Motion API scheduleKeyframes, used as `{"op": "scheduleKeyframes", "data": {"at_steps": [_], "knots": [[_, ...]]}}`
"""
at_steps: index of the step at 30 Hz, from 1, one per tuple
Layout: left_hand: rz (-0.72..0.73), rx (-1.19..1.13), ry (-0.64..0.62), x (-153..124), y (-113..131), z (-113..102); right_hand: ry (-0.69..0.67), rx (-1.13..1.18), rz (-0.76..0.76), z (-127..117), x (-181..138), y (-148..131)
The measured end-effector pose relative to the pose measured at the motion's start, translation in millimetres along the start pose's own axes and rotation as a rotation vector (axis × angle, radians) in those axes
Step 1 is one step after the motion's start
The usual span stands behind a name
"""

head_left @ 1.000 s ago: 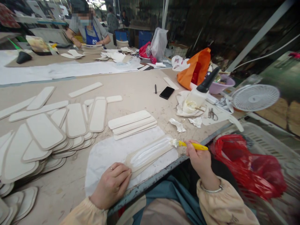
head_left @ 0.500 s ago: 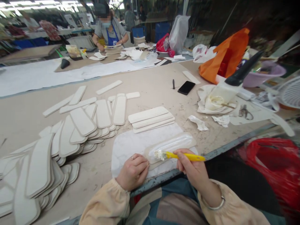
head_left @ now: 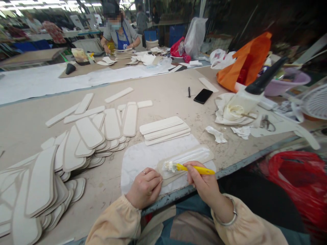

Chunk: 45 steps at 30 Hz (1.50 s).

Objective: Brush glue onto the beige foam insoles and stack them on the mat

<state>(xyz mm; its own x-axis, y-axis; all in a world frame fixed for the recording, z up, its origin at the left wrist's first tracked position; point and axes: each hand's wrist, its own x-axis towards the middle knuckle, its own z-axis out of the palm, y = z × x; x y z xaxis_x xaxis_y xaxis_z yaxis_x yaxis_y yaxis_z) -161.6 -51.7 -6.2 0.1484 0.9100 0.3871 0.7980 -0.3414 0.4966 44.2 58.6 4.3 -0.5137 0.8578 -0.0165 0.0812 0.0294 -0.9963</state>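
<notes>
A long cream strip piece (head_left: 190, 156), wet with white glue, lies on a white mat (head_left: 143, 158) at the table's near edge. My right hand (head_left: 201, 182) is closed on a yellow-handled brush (head_left: 194, 168); its glue-laden bristles rest on the strip's left end. My left hand (head_left: 145, 187) is curled with its fingertips pressing down the strip's left end. A small stack of similar strips (head_left: 163, 128) sits just beyond the mat.
Many cream pieces (head_left: 63, 160) are fanned out over the left of the table. A glue bottle with a black nozzle (head_left: 251, 93), a phone (head_left: 203, 95), scissors (head_left: 267, 122), an orange bag (head_left: 245, 61) and a fan (head_left: 315, 102) lie to the right. Another person (head_left: 119, 29) works at the far end.
The brush has swept from the strip's right end to its left end. The camera has swung to the left. My left hand has stayed on the strip's end.
</notes>
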Motion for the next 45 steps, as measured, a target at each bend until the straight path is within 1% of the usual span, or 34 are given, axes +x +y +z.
{"op": "scheduleKeyframes", "data": {"at_steps": [3,5,8,12,18,23,28,31,34,36,38,41,43,45], "knots": [[-0.005,0.006,-0.003,0,0,0,-0.074,-0.015,-0.023,14,3,3],[-0.009,0.009,-0.004,1,0,0,-0.097,-0.052,-0.035,18,4,4],[-0.012,0.006,-0.011,1,-1,0,-0.049,-0.129,-0.07,12,7,5],[-0.011,-0.01,-0.005,3,0,-1,0.092,-0.211,-0.084,-8,9,7],[0.016,-0.012,0.023,6,3,-1,0.241,-0.288,-0.094,-44,9,12],[0.044,0.021,0.02,3,-1,0,0.397,-0.396,-0.116,-75,16,13],[0.039,0.016,0.008,3,-2,0,0.486,-0.513,-0.137,-99,22,13],[0.036,0.017,0.002,4,-1,0,0.522,-0.522,-0.131,-107,20,12],[0.041,0.019,0.0,4,-1,0,0.509,-0.399,-0.11,-105,16,9],[0.049,0.027,-0.002,4,-1,0,0.44,-0.283,-0.089,-97,14,8],[0.055,0.038,-0.001,3,-1,0,0.355,-0.215,-0.069,-90,12,9],[0.061,0.05,0.001,3,-1,0,0.289,-0.256,-0.062,-87,11,10],[0.062,0.051,-0.003,3,-1,0,0.315,-0.342,-0.082,-93,12,11],[0.058,0.051,-0.003,4,0,-1,0.378,-0.431,-0.105,-103,13,12]]}}
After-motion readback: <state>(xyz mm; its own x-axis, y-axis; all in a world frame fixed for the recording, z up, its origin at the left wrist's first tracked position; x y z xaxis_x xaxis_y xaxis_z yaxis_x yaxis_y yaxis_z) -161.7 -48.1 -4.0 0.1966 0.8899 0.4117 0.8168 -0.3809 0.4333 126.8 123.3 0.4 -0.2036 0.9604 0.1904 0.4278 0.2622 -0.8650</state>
